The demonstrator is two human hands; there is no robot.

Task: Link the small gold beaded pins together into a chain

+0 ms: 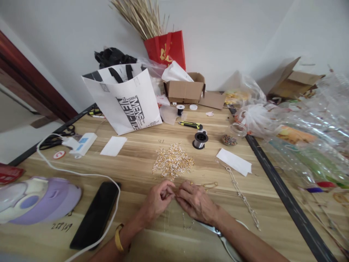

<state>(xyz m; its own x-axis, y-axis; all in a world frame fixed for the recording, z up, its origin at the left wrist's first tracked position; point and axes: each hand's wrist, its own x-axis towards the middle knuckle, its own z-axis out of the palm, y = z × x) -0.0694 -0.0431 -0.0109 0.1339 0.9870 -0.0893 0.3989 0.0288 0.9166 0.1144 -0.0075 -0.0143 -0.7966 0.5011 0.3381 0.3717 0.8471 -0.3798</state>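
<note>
My left hand point(160, 198) and my right hand point(195, 200) meet fingertip to fingertip over the table, both closed in a pinch. What lies between the fingers is too small and covered to make out. Just beyond them is a loose pile of tiny gold and clear beads point(173, 160). A gold-coloured chain piece point(210, 185) shows past my right knuckles, and a thin beaded strand point(187, 222) lies below that hand. Pliers or scissors point(215, 230) with pale handles lie partly under my right forearm. A longer beaded chain point(241, 194) stretches out to the right.
Behind the beads are a spool of silver wire point(200, 141), a yellow-black utility knife point(190, 124) and a dish of small beads point(229, 140). A black phone point(95, 214) and white cable point(114, 189) lie left. A white bag point(131, 102) stands behind; plastic bags point(300, 134) crowd the right.
</note>
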